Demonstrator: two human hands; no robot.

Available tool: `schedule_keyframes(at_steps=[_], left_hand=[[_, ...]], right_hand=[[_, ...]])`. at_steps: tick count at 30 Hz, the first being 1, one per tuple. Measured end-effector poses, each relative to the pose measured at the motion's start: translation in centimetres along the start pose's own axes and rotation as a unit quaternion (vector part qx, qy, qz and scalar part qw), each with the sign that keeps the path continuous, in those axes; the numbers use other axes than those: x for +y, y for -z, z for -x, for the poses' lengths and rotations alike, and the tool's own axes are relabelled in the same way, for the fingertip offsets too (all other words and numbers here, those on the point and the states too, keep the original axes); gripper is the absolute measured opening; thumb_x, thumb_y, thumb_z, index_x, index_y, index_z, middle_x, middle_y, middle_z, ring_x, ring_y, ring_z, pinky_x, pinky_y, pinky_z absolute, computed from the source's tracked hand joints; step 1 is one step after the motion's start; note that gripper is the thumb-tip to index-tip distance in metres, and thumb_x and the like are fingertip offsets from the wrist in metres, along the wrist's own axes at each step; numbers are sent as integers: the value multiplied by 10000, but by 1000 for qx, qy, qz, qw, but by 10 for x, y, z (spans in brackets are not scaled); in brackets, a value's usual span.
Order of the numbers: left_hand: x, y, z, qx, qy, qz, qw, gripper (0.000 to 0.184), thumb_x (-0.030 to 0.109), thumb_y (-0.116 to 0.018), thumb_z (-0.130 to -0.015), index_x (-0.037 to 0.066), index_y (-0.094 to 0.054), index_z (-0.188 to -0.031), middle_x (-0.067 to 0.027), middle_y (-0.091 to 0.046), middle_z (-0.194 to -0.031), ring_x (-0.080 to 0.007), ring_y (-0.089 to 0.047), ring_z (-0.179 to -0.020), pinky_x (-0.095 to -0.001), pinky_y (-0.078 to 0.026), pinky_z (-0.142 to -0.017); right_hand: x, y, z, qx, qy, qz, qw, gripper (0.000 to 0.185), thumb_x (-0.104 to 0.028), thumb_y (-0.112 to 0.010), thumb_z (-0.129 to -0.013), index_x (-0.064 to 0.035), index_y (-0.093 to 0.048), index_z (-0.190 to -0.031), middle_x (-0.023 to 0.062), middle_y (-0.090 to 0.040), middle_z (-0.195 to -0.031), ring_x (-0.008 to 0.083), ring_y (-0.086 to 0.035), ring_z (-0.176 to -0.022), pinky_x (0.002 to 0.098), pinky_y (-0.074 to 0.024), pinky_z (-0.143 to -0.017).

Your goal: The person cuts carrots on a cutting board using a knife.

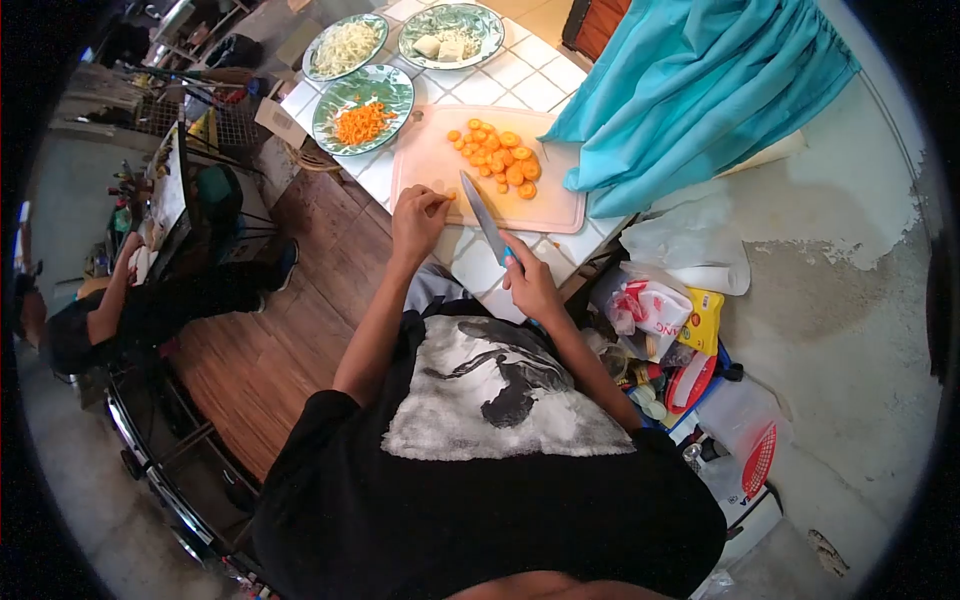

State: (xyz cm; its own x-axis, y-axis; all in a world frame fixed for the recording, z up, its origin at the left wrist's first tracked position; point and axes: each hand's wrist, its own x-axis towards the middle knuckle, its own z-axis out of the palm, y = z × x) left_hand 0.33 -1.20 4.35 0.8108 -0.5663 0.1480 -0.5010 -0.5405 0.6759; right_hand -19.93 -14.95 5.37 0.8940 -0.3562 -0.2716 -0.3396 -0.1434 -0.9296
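Note:
On the pink cutting board (555, 205) lies a loose group of orange carrot slices (515, 172). My right hand (530, 278) is wrapped round the handle of a knife (484, 218), whose blade points up and left over the board, just below the slices. At the board's left edge my left hand (422, 218) pinches a small orange carrot piece (451, 196) between its fingertips. Left of the board, a green-patterned plate (397, 88) holds shredded carrot (363, 123).
Behind are a plate (376, 28) of pale shreds and a plate (490, 35) with pale chunks and shreds. A turquoise curtain (690, 100) hangs over the board's right side. Bags and baskets (690, 380) stand right of the tiled table (540, 92). Another person (110, 310) sits far left.

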Motion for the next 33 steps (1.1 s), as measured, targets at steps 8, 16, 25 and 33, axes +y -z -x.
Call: schedule_keyframes(at_steps=[8, 16, 25, 33], left_hand=[[-4, -4, -1, 14, 3, 14, 1000, 118, 78, -770, -845, -7, -779, -927, -114, -667, -871, -240, -642, -832, -331, -537, -727], [-5, -3, -1, 22, -10, 26, 999, 103, 73, -771, -828, -4, -764, -896, -109, -653, -847, -254, -632, -823, -350, -523, -735], [-5, -5, -1, 38, -7, 69, 997, 111, 69, -765, -814, 4, -756, -904, -110, -656, -849, -256, -640, -830, -347, -523, -728], [-22, -1, 7, 162, 108, 202, 960, 115, 46, -711, -911, 15, -747, -1016, -66, -668, -900, -114, -606, -735, -258, -491, -664]], right_hand=[[6, -14, 0, 11, -8, -59, 998, 434, -172, -452, -1084, -137, -470, -1516, 22, -537, -634, 99, -471, -446, 300, -419, -449], [10, -24, 5, -38, -48, -137, 989, 426, -163, -439, -1085, -149, -465, -1511, 9, -500, -642, 81, -419, -414, 274, -367, -400], [2, -14, 3, -77, -99, -251, 960, 450, -178, -444, -1084, -189, -438, -1533, 12, -507, -687, 81, -419, -432, 254, -377, -404], [-10, -3, -14, -79, -129, -304, 941, 472, -189, -494, -1075, -204, -422, -1542, 27, -531, -710, 83, -444, -442, 245, -387, -402]])
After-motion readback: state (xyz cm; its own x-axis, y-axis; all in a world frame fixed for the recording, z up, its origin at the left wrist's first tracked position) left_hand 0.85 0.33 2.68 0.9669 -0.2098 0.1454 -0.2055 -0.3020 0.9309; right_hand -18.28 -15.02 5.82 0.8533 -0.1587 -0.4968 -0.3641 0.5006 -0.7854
